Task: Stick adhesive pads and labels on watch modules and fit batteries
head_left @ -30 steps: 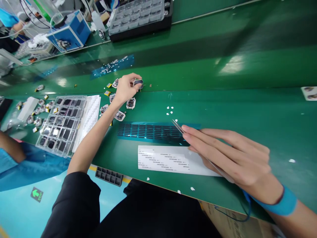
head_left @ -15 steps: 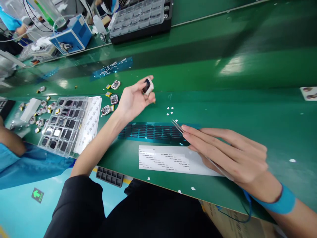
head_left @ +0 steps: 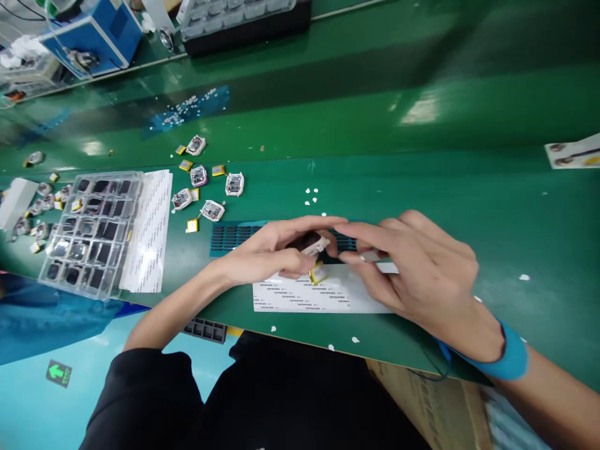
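Note:
My left hand (head_left: 267,250) is closed around a small watch case (head_left: 313,242) with a dark face and a pale rim. A yellow battery (head_left: 318,273) hangs from the case on its near side. Close by on the right, my right hand (head_left: 417,269) pinches tweezers (head_left: 374,255), of which only a short grey length shows. Its index fingertip meets the fingertips of my left hand. Beneath both hands lie a white printed sheet (head_left: 285,295) and a dark blue strip with rows of slots (head_left: 229,239).
Several opened watch cases (head_left: 234,184) with yellow batteries lie to the left. Beyond them stand a clear compartment tray (head_left: 119,240) and white printed sheets (head_left: 152,234). Small white stickers (head_left: 315,200) dot the green table. A blue box (head_left: 100,37) sits at the back left.
My left hand has come down and right with the watch case, meeting my right hand. The tweezers, plainly visible before, are now mostly hidden. Opened cases behind my left hand have come into view.

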Tool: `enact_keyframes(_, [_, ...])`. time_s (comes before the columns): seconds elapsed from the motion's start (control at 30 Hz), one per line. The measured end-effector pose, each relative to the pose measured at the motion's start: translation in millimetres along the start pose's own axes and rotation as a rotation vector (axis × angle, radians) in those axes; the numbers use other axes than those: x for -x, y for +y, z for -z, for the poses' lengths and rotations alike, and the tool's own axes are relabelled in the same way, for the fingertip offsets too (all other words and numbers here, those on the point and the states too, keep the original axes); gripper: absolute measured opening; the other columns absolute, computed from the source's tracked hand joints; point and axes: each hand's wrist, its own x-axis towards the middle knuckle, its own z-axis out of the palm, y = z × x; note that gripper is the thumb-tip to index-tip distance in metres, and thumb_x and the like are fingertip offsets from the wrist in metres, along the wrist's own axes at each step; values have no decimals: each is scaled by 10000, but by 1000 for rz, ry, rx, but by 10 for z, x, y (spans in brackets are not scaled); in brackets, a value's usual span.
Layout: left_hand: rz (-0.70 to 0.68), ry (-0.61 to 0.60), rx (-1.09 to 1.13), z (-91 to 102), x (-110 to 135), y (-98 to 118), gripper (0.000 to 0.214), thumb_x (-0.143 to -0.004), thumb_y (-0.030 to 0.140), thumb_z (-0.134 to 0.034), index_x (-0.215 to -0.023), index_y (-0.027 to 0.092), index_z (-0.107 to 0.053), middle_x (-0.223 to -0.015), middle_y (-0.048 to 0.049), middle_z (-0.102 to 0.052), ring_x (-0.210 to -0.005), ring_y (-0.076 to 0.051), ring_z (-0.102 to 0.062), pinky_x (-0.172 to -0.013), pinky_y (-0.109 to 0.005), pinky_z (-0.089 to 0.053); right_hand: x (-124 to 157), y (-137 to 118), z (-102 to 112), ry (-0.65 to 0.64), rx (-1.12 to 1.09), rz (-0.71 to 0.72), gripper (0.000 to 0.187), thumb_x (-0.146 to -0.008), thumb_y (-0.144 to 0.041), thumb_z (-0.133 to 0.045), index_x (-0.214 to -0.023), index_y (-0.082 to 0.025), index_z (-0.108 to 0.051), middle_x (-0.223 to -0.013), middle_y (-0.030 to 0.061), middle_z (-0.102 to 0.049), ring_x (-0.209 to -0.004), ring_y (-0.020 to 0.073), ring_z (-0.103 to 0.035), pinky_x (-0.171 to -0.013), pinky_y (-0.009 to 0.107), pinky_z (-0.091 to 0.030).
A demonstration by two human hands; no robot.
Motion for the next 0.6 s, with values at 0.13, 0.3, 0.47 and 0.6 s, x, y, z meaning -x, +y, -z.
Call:
enact_keyframes(0.13, [41, -165, 64, -43, 41, -61, 615, -927, 208, -569, -1530, 139, -472, -647, 80, -420, -535, -95, -346, -557, -255, -356, -50, -18, 6, -143, -133, -5, 172, -1088, -228, -601, -1247, -162, -601, -937, 48, -734, -766, 173, -665, -669, 309, -534])
enact_keyframes(0.3, [-107, 28, -129, -85, 60, -154, 427, -1029, 308, -564, -1425, 149, -585, -753, -1, -600, -612, -118, -529, -565, -239, -444, -34, -70, -18, -157, -337, -245, 44, -1064, -207, -615, -1091, -232, -591, -831, -19, -689, -643, 121, -622, -551, 259, -492])
enact_keyframes(0.47, [-218, 253, -235, -134, 22, -292, 314, -1090, 358, -526, -1276, 122, -618, -823, -26, -686, -618, -111, -673, -564, -211, -516, -9, -102, -45, -110, -331, -434, 116, -1022, -269, -714, -1103, -239, -637, -773, -43, -612, -513, 87, -408, -490, 262, -413])
enact_keyframes(0.6, [-229, 258, -152, -151, 11, -369, 326, -1101, 369, -522, -1327, 137, -550, -953, -48, -703, -604, -100, -700, -530, -196, -518, -4, -134, -62, -119, -413, -465, 185, -1026, -249, -701, -1209, -248, -678, -758, -38, -553, -528, 87, -400, -481, 260, -377])
